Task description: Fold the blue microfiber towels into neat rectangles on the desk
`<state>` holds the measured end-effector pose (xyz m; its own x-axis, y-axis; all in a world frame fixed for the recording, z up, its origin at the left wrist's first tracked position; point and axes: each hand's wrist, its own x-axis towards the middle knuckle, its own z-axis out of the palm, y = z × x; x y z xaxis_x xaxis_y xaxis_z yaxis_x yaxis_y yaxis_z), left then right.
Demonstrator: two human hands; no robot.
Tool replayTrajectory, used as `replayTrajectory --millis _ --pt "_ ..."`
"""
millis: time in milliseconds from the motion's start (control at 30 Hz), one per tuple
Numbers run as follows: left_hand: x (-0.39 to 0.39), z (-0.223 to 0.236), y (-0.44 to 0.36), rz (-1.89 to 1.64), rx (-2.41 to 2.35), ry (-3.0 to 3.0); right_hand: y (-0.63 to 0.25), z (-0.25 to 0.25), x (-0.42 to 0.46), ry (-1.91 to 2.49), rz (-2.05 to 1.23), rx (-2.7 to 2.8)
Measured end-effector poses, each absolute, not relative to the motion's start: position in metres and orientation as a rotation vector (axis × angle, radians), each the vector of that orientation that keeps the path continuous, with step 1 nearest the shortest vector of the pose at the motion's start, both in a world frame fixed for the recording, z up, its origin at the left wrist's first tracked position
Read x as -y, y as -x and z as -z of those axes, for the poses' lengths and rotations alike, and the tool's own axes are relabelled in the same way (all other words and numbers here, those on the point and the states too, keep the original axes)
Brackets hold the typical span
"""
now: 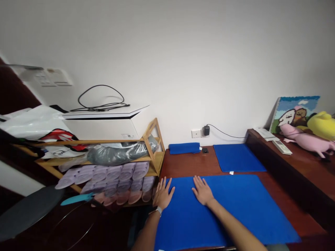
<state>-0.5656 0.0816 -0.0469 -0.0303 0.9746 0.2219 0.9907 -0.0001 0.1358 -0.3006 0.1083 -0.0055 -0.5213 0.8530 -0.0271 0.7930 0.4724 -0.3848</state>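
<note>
Pale wall (pixel 167 69) rises behind your reddish-brown desk (pixel 187 164), and the large blue cloth (pixel 235 202) covers much of the near half, lying open and mostly smooth. Take the middle of that cloth as the centre of a clock. Your left hand (pixel 162 195) is between nine and ten o'clock, palm down at the side edge, fingers spread and thumb out over the blue. Your right hand (pixel 202 191) is near eleven o'clock, also palm down just inside the far edge, fingers a little apart; neither hand pinches anything. Such flat, open palms probably spread pressure across the fabric and keep that corner from riding up.

Past the far edge, between twelve and one o'clock, a smaller blue cloth (pixel 238 157) lies flat with its white tag (pixel 231 173) towards you. Further off at eleven o'clock, a folded blue cloth (pixel 184 148) sits against the wall, perhaps put there to leave you working room. A black plug (pixel 206 130) is in the wall near twelve o'clock.

At ten o'clock stands a wooden rack (pixel 158 161) with lilac slippers (pixel 99 173) in rows, likely packed closely to save space, and a white box (pixel 99 129) on top. At two o'clock, a pink plush toy (pixel 303 138) rests on the raised ledge (pixel 300 167) beside a remote control (pixel 282 147)
</note>
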Motion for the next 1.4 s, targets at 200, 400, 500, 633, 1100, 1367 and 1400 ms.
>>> replayTrajectory --millis 200,400,500,633,1100,1367,1400 --pt "-0.088 0.054 0.571 0.387 2.167 2.139 0.083 0.022 -0.13 1.902 -0.379 2.321" --pt "-0.093 0.058 0.577 0.351 2.12 2.153 -0.072 0.039 -0.148 2.354 -0.234 1.987" --pt "-0.096 0.055 0.581 0.295 2.15 2.174 -0.083 0.046 -0.15 2.306 -0.216 1.962" --pt "-0.099 0.047 0.591 0.226 2.212 2.226 -0.078 0.053 -0.15 2.271 -0.213 1.94" --pt "-0.078 0.047 0.584 0.399 2.149 2.238 0.003 -0.009 -0.153 2.189 -0.363 1.921" --pt "-0.079 0.05 0.583 0.446 2.156 2.253 0.318 -0.009 -0.112 1.369 -0.522 2.543" --pt "-0.08 0.052 0.584 0.451 2.149 2.247 0.346 -0.009 -0.109 1.313 -0.565 2.571"
